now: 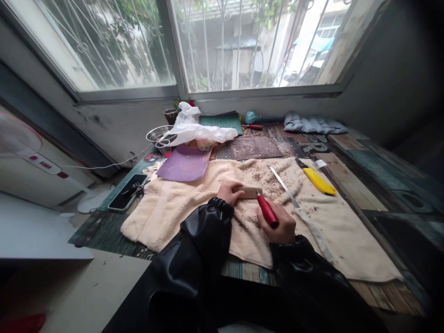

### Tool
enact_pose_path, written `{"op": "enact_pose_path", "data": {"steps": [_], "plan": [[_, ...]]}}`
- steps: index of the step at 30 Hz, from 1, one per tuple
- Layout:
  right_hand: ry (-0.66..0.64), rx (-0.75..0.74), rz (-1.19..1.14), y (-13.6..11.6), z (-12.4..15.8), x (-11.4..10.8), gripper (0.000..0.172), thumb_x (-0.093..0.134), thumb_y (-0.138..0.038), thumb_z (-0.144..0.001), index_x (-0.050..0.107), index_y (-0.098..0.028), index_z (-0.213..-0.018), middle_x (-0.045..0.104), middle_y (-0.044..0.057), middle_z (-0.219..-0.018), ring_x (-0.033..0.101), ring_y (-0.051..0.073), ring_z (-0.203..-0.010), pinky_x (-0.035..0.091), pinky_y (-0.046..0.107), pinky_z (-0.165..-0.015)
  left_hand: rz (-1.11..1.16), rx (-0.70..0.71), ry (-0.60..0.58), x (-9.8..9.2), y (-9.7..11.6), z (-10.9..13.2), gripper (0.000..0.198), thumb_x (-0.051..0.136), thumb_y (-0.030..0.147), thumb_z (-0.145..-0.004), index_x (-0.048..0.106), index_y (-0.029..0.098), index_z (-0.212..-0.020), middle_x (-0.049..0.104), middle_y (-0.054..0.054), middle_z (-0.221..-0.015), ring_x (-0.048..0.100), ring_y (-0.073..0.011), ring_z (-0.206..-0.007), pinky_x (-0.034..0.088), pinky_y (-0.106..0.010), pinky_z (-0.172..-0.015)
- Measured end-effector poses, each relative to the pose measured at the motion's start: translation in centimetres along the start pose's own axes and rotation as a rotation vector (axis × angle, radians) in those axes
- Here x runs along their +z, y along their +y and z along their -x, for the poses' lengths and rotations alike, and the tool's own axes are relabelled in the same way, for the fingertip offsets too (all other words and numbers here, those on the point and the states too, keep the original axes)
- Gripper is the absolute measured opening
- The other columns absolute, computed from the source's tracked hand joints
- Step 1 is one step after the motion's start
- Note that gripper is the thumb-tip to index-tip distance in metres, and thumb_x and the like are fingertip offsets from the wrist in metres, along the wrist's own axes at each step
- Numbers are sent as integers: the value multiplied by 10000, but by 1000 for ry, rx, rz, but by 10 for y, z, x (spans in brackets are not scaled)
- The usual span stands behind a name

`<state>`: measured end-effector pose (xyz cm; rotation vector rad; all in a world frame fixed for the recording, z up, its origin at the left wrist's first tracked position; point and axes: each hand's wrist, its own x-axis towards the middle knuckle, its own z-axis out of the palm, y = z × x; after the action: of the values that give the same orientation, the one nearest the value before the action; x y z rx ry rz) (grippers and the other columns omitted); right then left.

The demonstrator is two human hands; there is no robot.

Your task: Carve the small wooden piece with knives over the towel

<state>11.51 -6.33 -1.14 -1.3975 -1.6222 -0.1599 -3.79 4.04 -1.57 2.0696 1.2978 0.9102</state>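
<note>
My left hand (229, 191) is closed round a small block of pale wood (250, 192) that rests on a cream towel (180, 208). My right hand (277, 224) grips a red-handled knife (267, 211), and its blade tip touches the block's right end. Both forearms wear shiny black sleeves. Wood shavings (263, 178) are scattered over the towel beyond the block.
A metal ruler (282, 186) and a yellow utility knife (318, 181) lie on the towel to the right. A purple mat (183, 164), a white plastic bag (194, 129), metal bowls (157, 135) and a phone (127, 191) sit at the left. A fan (27, 157) stands far left.
</note>
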Motion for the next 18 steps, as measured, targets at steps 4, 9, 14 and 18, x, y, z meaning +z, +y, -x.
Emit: {"op": "enact_pose_path", "data": {"steps": [4,9,14,18], "plan": [[-1,14,-15,-1,0,-1,325,531,-284,-695,585,-148,-986,632,81,-846,591,179,-759,471,285,-706,-10,-6,8,0,1,1,249,616,223,-641,627,186,-887,634,-18,-887,541,-154,-846,417,-286,-794],[8,87,-47,-2,-3,-3,316,523,-316,-701,600,-168,-969,640,69,-857,598,175,-756,470,280,-705,-7,12,17,2,-1,0,248,611,228,-645,624,179,-887,630,-25,-888,540,-160,-853,413,-295,-800],[51,268,-93,2,-4,0,356,551,-401,-665,631,-169,-922,655,63,-830,604,181,-724,471,282,-686,-28,19,22,2,-2,0,247,607,227,-646,621,180,-888,625,-28,-894,534,-163,-861,415,-297,-796],[37,474,-194,9,-1,4,405,550,-458,-650,638,-158,-907,665,56,-727,606,176,-645,479,274,-599,-25,6,17,1,-1,0,252,607,239,-647,620,173,-890,625,-31,-894,537,-162,-856,416,-296,-797]]}}
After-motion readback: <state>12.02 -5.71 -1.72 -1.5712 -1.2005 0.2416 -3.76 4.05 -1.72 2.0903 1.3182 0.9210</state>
